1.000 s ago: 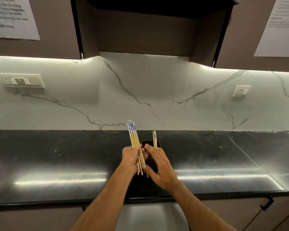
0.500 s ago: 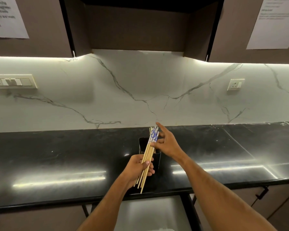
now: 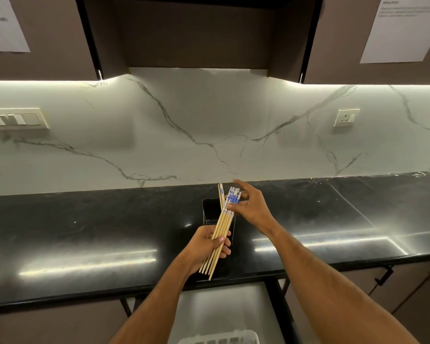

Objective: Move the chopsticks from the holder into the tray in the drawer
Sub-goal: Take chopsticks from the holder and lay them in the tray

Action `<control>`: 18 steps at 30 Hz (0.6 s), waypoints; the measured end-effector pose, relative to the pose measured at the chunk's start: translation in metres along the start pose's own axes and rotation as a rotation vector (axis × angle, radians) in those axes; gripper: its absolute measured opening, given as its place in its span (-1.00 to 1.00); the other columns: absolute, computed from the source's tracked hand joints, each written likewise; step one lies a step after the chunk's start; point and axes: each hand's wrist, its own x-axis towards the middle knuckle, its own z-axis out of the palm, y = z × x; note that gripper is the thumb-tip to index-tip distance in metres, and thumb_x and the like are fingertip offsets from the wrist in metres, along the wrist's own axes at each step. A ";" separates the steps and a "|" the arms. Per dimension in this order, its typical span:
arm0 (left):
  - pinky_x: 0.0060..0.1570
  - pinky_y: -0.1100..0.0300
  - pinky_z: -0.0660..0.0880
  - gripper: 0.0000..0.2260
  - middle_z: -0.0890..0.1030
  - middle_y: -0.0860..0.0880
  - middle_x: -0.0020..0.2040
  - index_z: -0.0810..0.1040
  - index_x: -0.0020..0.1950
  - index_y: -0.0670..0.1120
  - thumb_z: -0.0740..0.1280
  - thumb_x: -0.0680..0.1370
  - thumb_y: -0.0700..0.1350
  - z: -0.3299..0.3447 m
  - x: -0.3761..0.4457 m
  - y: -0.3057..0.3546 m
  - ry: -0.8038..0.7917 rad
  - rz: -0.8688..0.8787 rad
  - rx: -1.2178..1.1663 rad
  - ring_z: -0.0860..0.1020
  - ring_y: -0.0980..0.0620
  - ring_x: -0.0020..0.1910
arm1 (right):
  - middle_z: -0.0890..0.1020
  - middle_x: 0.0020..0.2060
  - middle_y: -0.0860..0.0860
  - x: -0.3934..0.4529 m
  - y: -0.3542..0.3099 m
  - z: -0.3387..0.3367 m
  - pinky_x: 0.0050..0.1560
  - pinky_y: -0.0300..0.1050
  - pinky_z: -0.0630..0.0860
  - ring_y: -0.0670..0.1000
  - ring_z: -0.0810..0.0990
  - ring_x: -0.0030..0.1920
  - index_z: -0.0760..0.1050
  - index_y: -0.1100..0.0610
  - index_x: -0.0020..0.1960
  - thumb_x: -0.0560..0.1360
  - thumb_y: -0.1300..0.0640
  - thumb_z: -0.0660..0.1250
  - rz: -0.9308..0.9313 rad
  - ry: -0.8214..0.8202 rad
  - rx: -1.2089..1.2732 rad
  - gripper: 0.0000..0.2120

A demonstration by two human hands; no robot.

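Left hand [image 3: 207, 245] clamped round slim bamboo chopsticks [image 3: 221, 228], slanted over glossy black bench [image 3: 85, 227]. Right hand [image 3: 251, 206] pinching their blue-patterned tops. Square black holder [image 3: 209, 211] just behind.

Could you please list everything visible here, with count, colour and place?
chopsticks: a bundle, tan with blue-and-white tops, in the left hand
loose chopsticks: about two, tan, standing in the holder
holder: one, black, on the counter
counter: one, glossy black
drawer: one, pale, open below the counter
tray: one, white, bottom edge
wall sockets: two plates, cream, backsplash
papers: two, white, on cabinets
left hand: gripping the bundle
right hand: at the bundle's tops
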 end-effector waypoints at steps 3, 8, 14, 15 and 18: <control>-0.01 0.03 0.66 -0.82 0.71 -0.17 -0.05 0.59 0.20 -0.15 0.26 0.65 -0.23 0.005 0.001 0.000 -0.011 -0.004 0.024 0.71 -0.15 -0.05 | 0.69 0.10 0.14 0.000 0.002 -0.004 0.04 -0.02 0.70 0.03 0.74 -0.01 0.44 0.16 0.44 0.42 0.37 0.53 0.017 0.011 -0.015 -0.37; 0.03 0.02 0.65 -0.80 0.70 -0.18 -0.02 0.59 0.23 -0.14 0.23 0.68 -0.18 0.011 0.002 -0.001 -0.018 0.002 0.031 0.71 -0.15 -0.03 | 0.73 0.01 0.12 -0.004 0.008 -0.011 -0.01 0.10 0.71 0.03 0.76 -0.06 0.55 0.20 0.33 0.38 0.41 0.55 0.077 0.062 0.050 -0.45; -0.02 0.06 0.65 -0.74 0.71 -0.18 -0.03 0.60 0.21 -0.17 0.18 0.70 -0.08 0.018 0.003 -0.003 -0.004 -0.012 0.012 0.70 -0.12 -0.08 | 0.74 -0.01 0.12 -0.008 0.012 -0.014 -0.05 0.02 0.71 0.01 0.77 -0.08 0.59 0.17 0.28 0.39 0.42 0.54 0.137 0.100 0.125 -0.51; -0.03 0.06 0.66 -0.76 0.71 -0.18 -0.05 0.61 0.19 -0.17 0.20 0.70 -0.10 0.019 0.004 -0.003 0.008 -0.009 0.035 0.71 -0.11 -0.09 | 0.74 -0.02 0.12 -0.008 0.013 -0.015 -0.06 0.00 0.71 0.01 0.77 -0.09 0.60 0.17 0.27 0.40 0.41 0.53 0.145 0.109 0.137 -0.53; -0.06 0.09 0.67 -0.80 0.73 -0.16 -0.09 0.63 0.15 -0.17 0.25 0.68 -0.13 0.020 0.005 -0.005 0.030 -0.004 0.089 0.72 -0.11 -0.11 | 0.75 -0.05 0.12 -0.011 0.016 -0.015 -0.09 -0.06 0.71 0.01 0.77 -0.10 0.60 0.20 0.25 0.42 0.41 0.51 0.161 0.136 0.162 -0.57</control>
